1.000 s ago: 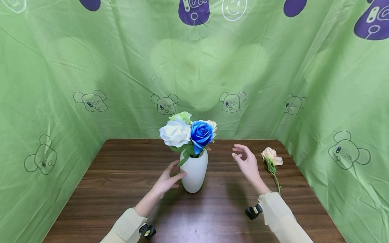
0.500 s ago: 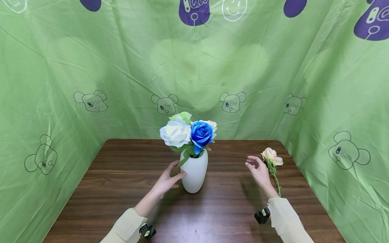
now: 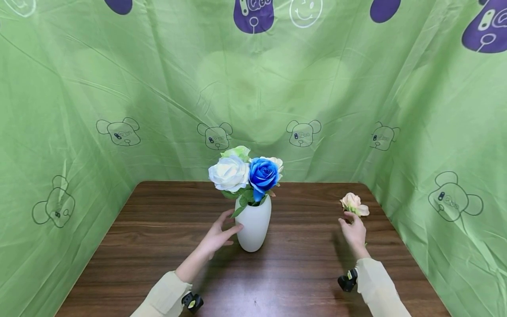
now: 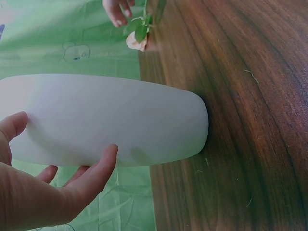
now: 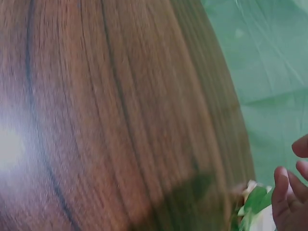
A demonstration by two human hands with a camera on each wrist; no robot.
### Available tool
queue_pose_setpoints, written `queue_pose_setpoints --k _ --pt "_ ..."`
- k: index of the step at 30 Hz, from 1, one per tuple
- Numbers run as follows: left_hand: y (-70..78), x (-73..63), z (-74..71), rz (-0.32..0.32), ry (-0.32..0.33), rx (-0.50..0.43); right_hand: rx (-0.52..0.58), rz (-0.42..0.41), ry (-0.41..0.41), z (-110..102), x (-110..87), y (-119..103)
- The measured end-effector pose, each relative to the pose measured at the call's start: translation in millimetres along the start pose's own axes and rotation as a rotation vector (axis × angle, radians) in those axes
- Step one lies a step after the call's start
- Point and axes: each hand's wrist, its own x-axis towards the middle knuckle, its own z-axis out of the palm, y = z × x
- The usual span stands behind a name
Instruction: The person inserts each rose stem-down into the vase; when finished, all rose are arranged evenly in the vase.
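Observation:
My left hand (image 3: 215, 235) is at the left side of a white vase (image 3: 253, 226), fingers spread and loosely bent. In the left wrist view, two fingertips (image 4: 111, 153) overlap the near face of the vase (image 4: 115, 120), others partly hidden at its edge. The upright vase holds a blue rose (image 3: 263, 175), a pale white-blue rose (image 3: 229, 173), a light green flower (image 3: 237, 152) and a cream one behind. At the right, my right hand (image 3: 354, 231) hovers over the stem of a peach rose (image 3: 354, 203), fingers slightly bent and apart, hiding most of the stem.
A dark wood-grain table (image 3: 166, 220) carries the vase and the peach rose. Green fabric (image 3: 253, 88) printed with bear faces encloses its back and both sides. Each wrist wears a small black camera (image 3: 192, 302).
My right hand has moved right and toward me, from beside the vase to over the peach rose's stem. The left hand, vase and flowers have stayed put.

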Motion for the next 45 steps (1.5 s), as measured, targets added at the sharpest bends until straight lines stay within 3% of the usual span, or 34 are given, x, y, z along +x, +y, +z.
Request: queue_pose_setpoints --k 6,14,23,29,35,39,45 --pt "0.4 -0.5 0.1 0.003 -0.002 -0.012 -0.054 0.13 0.026 -10.5 -0.5 12.8" --pt "-0.1 0.6 -0.3 0.001 0.002 -0.005 -0.129 0.267 -0.063 -18.9 -1.4 24.7" --pt "-24.1 15.1 -4.6 0.005 0.012 -0.017 -0.206 0.312 -0.14 -20.5 -3.5 30.6" --pt "-29.2 17.0 -4.9 0.01 0.007 0.006 -0.235 0.272 -0.178 -17.3 -5.1 31.3" --pt "-29.6 16.8 -5.6 0.014 0.007 0.007 -0.197 0.176 -0.214 -7.1 -8.7 22.6" --pt "-29.0 16.5 -5.4 0.011 0.006 0.004 -0.125 0.062 -0.186 2.3 -10.5 12.2" --pt "-30.0 17.4 -5.0 0.001 0.011 0.004 0.089 -0.015 -0.165 13.9 -13.9 -7.6"
